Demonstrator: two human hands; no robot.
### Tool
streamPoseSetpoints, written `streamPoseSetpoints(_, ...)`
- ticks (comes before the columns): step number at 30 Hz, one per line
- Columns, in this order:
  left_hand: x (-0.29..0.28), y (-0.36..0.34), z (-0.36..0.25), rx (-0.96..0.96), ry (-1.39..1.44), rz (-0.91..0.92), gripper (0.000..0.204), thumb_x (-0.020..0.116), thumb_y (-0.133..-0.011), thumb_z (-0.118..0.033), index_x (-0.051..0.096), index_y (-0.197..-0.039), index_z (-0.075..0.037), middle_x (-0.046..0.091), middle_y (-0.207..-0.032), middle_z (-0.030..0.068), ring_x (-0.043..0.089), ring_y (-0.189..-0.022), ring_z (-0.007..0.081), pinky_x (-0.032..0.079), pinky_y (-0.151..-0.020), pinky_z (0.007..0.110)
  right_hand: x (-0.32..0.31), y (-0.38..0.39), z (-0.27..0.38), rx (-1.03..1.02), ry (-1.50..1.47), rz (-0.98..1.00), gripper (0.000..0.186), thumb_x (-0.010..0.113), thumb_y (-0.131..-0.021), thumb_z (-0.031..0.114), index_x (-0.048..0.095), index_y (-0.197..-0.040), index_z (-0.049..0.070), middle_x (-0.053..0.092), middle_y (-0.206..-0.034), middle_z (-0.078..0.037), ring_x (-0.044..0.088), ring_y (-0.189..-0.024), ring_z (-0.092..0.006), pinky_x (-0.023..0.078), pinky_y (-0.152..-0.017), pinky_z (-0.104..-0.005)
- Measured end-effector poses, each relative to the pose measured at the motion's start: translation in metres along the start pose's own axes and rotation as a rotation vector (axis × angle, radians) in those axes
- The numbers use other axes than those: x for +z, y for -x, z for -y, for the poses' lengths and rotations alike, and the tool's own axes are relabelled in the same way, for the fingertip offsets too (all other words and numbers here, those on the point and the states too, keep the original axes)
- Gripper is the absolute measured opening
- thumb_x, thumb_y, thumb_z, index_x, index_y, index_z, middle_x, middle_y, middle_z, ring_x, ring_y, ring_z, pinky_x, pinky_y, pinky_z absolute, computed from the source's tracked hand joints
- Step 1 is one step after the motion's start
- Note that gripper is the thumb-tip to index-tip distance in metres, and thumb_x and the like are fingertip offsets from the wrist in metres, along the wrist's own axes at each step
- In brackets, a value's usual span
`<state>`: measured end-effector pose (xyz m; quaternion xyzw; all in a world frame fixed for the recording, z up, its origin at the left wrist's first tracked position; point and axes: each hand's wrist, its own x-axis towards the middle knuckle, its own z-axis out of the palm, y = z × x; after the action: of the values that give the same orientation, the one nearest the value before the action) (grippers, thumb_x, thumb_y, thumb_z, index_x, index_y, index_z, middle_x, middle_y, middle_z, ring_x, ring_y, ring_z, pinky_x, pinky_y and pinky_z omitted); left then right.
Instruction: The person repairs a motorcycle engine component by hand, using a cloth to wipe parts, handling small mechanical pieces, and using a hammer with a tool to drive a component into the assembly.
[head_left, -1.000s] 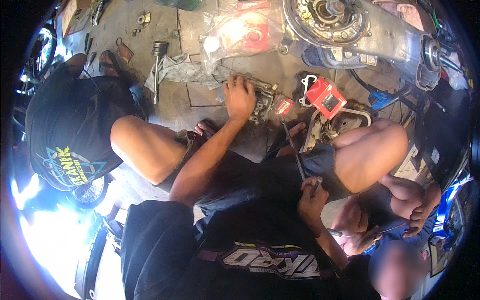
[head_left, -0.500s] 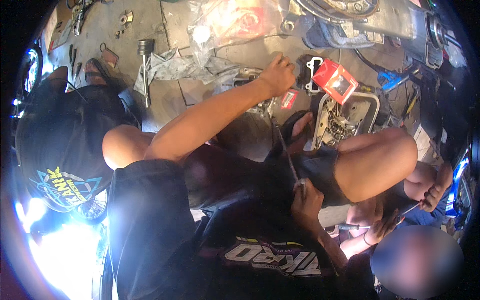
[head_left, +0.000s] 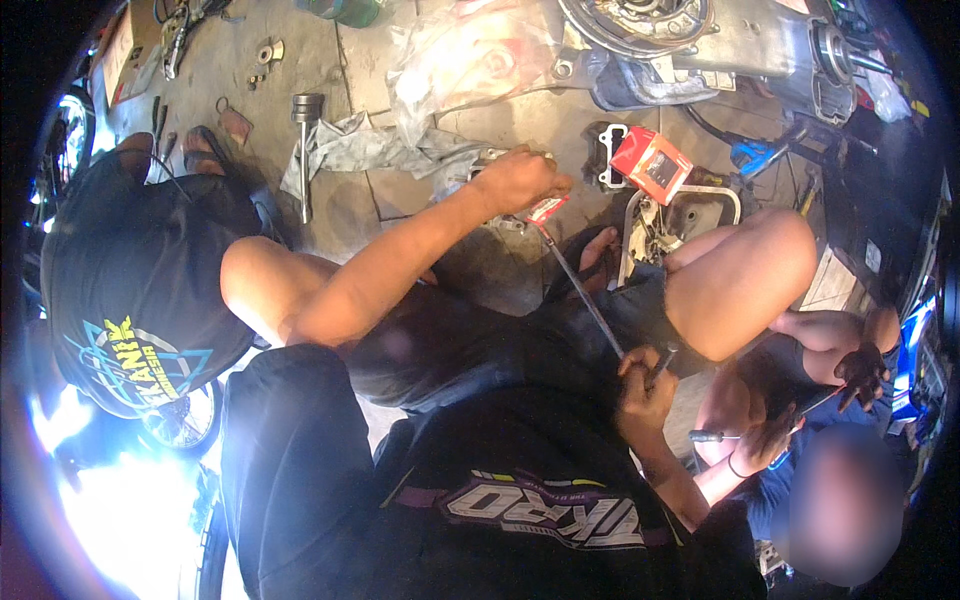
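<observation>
My left hand [head_left: 515,182] is curled at a dull metal engine part [head_left: 485,170], over a small red-and-white packet [head_left: 548,207]; what its fingertips grip is hidden. My right hand [head_left: 645,395] grips a long T-handled metal tool [head_left: 585,295] near my lap, its far end pointing up at that packet. To the right lie a white-edged gasket [head_left: 607,155], a red box [head_left: 650,165] and a metal cover [head_left: 715,215] with small parts inside, partly behind my right knee.
A grey rag [head_left: 355,150], upright-lying metal tool [head_left: 304,160], plastic bag [head_left: 450,70] and large engine housing [head_left: 760,50] lie ahead. A co-worker in black [head_left: 130,270] sits at left. Another person's hands [head_left: 770,440] hold screwdrivers at lower right. A blue-handled part [head_left: 750,158] lies right.
My left hand moved right from atop the engine part, then came back slightly down-left with fingers curled by the packet. My right hand still grips the tool. The view has shifted slightly.
</observation>
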<state>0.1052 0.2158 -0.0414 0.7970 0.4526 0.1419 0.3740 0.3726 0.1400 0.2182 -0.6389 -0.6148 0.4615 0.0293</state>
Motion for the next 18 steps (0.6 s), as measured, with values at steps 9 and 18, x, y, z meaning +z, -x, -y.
streamPoseSetpoints(9,-0.013,-0.016,-0.014,-0.314,0.217,-0.272,0.021,0.062,-0.093,-0.021,0.071,-0.11,-0.012,0.063,-0.102,0.0178,0.063,-0.102,0.0371,0.05,-0.09,0.05,-0.018,-0.003,-0.003,0.046,-0.075,-0.107,0.014,0.045,-0.084,-0.005,0.056,-0.077,0.0,0.061,-0.072,-0.016,0.06,-0.064,-0.0286,0.046,-0.061,-0.0393)
streamPoseSetpoints(18,-0.07,0.065,-0.06,-0.535,0.127,-0.306,0.036,0.063,-0.094,-0.031,0.062,-0.119,-0.006,0.061,-0.119,0.0243,0.063,-0.103,0.0436,0.049,-0.095,0.052,-0.037,-0.046,0.064,-0.304,0.003,-0.033,0.012,0.051,-0.087,-0.007,0.061,-0.085,0.0,0.065,-0.082,-0.015,0.06,-0.073,-0.0205,0.047,-0.071,-0.0314)
